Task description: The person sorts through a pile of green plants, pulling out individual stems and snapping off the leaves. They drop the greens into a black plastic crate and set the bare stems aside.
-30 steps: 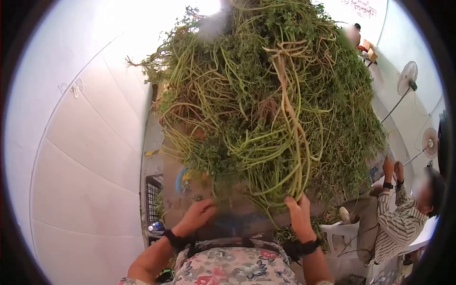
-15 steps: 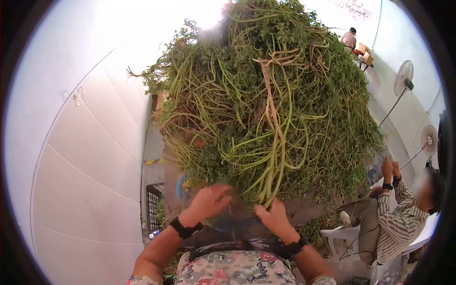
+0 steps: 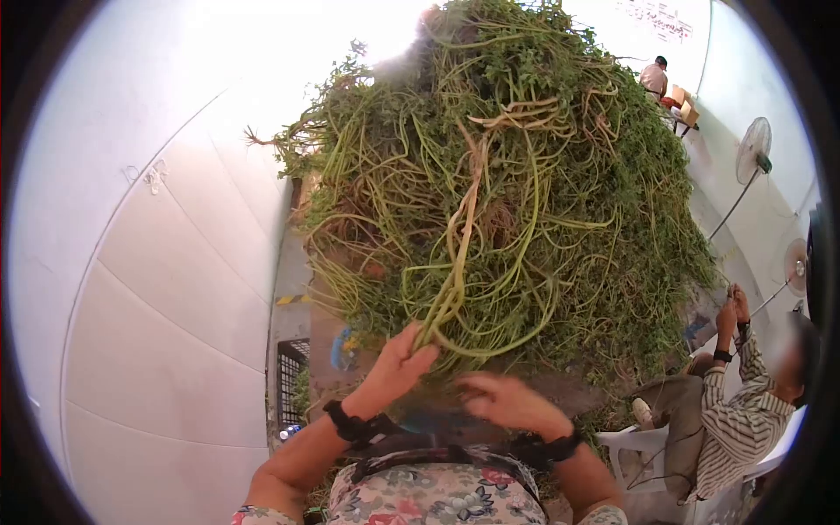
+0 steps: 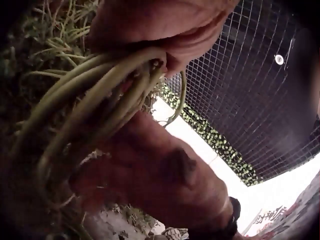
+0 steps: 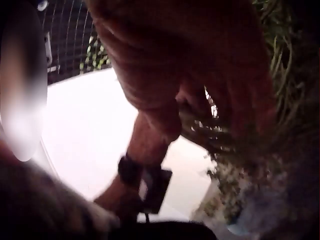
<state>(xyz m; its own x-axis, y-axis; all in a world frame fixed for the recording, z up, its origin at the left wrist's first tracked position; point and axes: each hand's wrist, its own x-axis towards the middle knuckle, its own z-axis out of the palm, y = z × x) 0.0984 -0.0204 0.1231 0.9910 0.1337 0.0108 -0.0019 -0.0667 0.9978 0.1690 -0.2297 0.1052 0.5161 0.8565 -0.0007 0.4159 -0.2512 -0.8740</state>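
Note:
My left hand (image 3: pixel 392 366) grips the lower ends of a bunch of long plant stems (image 3: pixel 458 271). Pale, woody-looking upper parts of the bunch stretch back over a tall heap of leafy green plants (image 3: pixel 604 201). In the left wrist view several thick green stems (image 4: pixel 90 92) bend in a loop beneath the curled fingers (image 4: pixel 170 25). Just to the right, blurred by motion, my right hand (image 3: pixel 516 404) is apart from the bunch with loosely spread fingers. The right wrist view is dark, with that hand (image 5: pixel 190 60) large in it.
A black crate (image 3: pixel 293 376) stands at the left, near a blue item (image 3: pixel 339 348) on the table. At the right a person in a striped shirt (image 3: pixel 739 411) sits on a white chair (image 3: pixel 626 446). Two fans (image 3: pixel 752 150) stand behind, and another person (image 3: pixel 654 79) is farther back.
The stem bunch's near ends have swung from right to left. They passed from my right hand to my left, which came over toward the middle; the right hand has let go.

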